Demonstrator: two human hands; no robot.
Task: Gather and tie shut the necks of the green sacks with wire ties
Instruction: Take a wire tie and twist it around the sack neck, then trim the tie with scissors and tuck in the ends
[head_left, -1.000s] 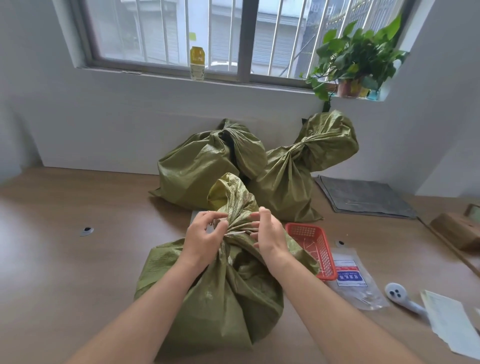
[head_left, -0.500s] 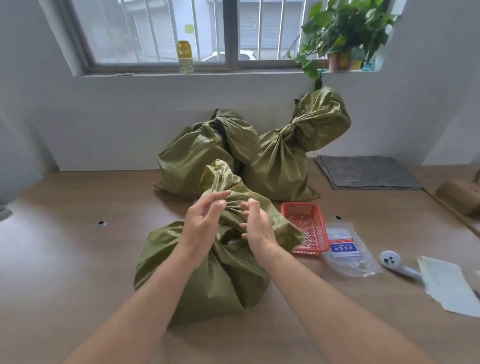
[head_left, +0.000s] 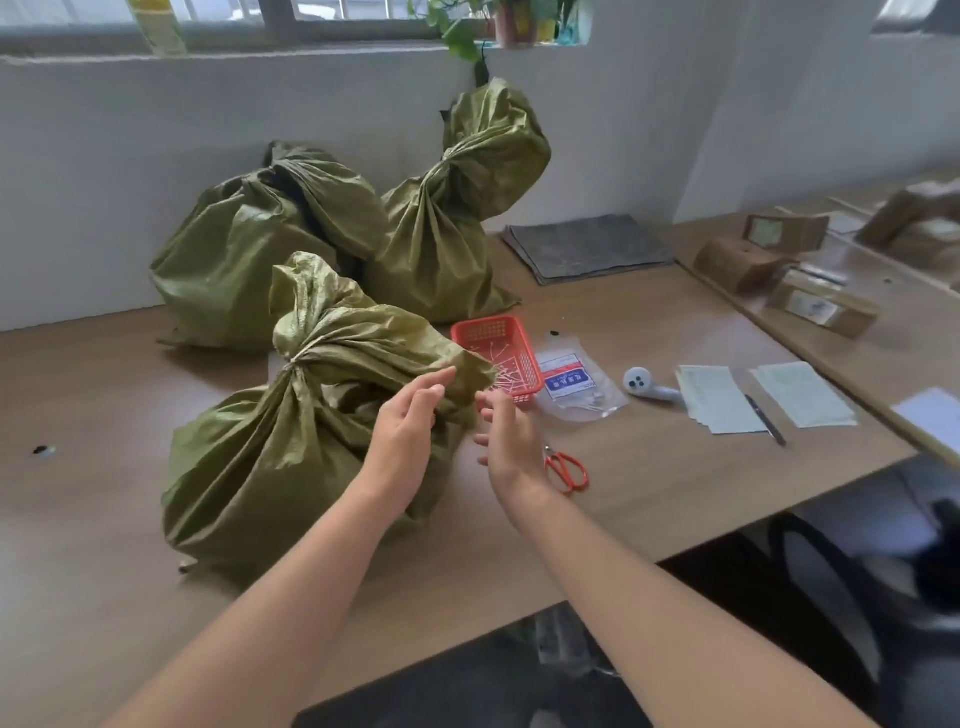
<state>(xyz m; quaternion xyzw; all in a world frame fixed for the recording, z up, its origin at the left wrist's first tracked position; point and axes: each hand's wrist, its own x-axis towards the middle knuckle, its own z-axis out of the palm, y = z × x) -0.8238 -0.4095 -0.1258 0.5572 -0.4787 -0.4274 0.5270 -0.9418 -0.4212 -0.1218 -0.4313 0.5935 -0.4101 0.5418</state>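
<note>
Three green woven sacks stand on the wooden table. The nearest sack (head_left: 291, 457) has its neck (head_left: 296, 364) bunched and bound. Two more tied sacks lean at the wall: one at back left (head_left: 244, 249), one at back right (head_left: 441, 228). My left hand (head_left: 410, 421) hovers open at the near sack's right side, fingertips by a fold of its fabric. My right hand (head_left: 506, 441) is open just right of it, holding nothing. A red basket (head_left: 493, 332) with wire ties sits behind my right hand.
Red scissors (head_left: 569, 470) lie by my right wrist. A clear packet (head_left: 571, 387), a white device (head_left: 647, 387), paper slips (head_left: 719, 397) and a pen (head_left: 766, 418) lie to the right. A grey mat (head_left: 587, 247) and brown boxes (head_left: 779, 260) sit farther back. The table's edge runs diagonally near me.
Both hands have let go of the near sack's neck and moved to its right side, now open. The view swung right and down, showing the scissors and papers.
</note>
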